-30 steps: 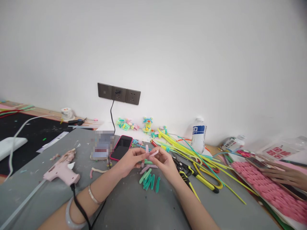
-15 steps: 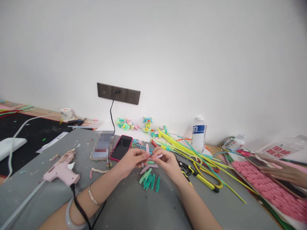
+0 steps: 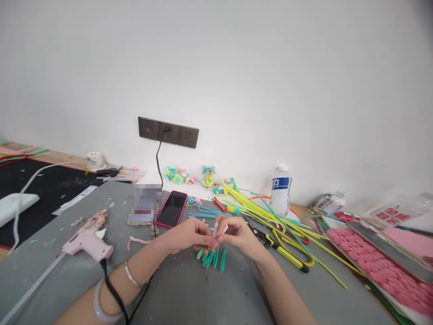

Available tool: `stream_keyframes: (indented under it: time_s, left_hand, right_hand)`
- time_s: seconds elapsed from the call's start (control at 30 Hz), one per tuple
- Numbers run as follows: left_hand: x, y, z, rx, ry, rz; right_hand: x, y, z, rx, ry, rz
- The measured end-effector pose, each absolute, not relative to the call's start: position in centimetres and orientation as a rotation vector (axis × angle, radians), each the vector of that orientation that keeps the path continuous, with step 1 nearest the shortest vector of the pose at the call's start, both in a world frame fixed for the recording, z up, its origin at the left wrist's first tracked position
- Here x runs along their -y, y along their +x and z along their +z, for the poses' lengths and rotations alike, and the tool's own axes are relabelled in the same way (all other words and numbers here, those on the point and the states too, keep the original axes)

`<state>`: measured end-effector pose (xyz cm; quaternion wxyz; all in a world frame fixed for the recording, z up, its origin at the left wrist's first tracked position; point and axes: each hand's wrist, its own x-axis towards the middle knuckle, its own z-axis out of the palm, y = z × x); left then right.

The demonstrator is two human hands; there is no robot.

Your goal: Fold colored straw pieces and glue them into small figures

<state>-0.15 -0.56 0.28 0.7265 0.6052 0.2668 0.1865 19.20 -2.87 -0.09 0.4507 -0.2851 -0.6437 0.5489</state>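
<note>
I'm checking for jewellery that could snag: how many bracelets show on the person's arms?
2: a thin bangle nearer the left hand, and a thick pale bangle farther up that arm. Others could be hidden out of frame.

A blue-labelled bottle [image 3: 280, 193] is standing by the white wall [image 3: 237, 90], a pink-edged phone [image 3: 172, 209] is lying on the grey mat [image 3: 189, 293], and a second phone [image 3: 389, 250] is resting on a pink braided pad [image 3: 368, 266].

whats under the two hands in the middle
Teal pipe-cleaner pieces and part of a pale green one show below the left hand and right hand, on the gray mat. Whatever lies directly behind the hands is covered.
</note>
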Motion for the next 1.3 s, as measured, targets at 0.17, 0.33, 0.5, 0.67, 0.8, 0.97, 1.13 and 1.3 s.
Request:
stream_keyframes:
  time_s: [0.17,0.33,0.5,0.67,0.8,0.97,1.13,1.3]
  left_hand:
    - [0.6,-0.5,-0.1,-0.525,1.375,0.290]
    - [0.4,-0.5,-0.2,-0.546,1.374,0.288]
    - [0.3,-0.2,-0.2,-0.596,1.402,0.373]
    - [0.2,0.0,-0.4,-0.595,1.421,0.446]
    - [0.3,0.1,-0.4,-0.596,1.531,0.485]
    - [0.7,0.4,-0.4,-0.621,1.670,0.560]
    - [0.7,0.4,-0.8,-0.700,1.834,0.667]
    - [0.6,0.3,-1.1,-0.770,2.060,0.704]
  right_hand:
    - [3.3,19.3,0.5,1.639,-0.673,1.421]
    - [3.2,19.2,0.3,1.616,-0.680,1.441]
    - [2.8,19.1,-0.4,1.485,-0.811,1.394]
    - [2.5,19.1,-0.7,1.387,-0.881,1.369]
    - [2.3,19.1,-0.7,1.311,-0.906,1.370]
    - [2.1,19.2,-0.9,1.253,-0.922,1.331]
    - [1.9,19.3,-1.1,1.256,-0.947,1.274]
    - [1.9,19.2,-1.4,1.245,-0.943,1.245]
